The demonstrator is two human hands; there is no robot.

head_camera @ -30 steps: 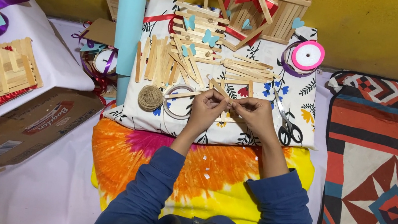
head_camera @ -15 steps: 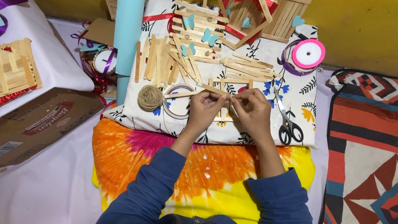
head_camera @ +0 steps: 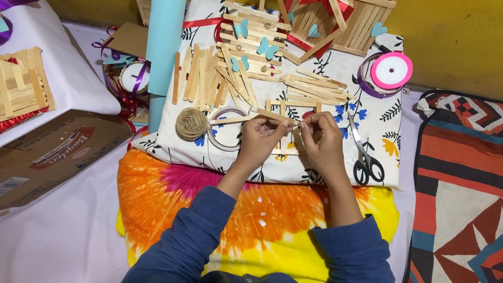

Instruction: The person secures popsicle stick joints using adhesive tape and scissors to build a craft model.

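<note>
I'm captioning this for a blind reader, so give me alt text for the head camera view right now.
Seen from above, a person's left hand and right hand together hold a flat wooden craft stick over a floral white cloth strewn with more sticks. A ball of brown twine lies left of the hands, black-handled scissors to their right.

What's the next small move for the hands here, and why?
Probably lower the wooden stick onto the floral cloth before doing anything else. Both the left hand and the right hand pinch it in the air above the cloth, and loose sticks, a twine ball and scissors crowd close around.
</note>
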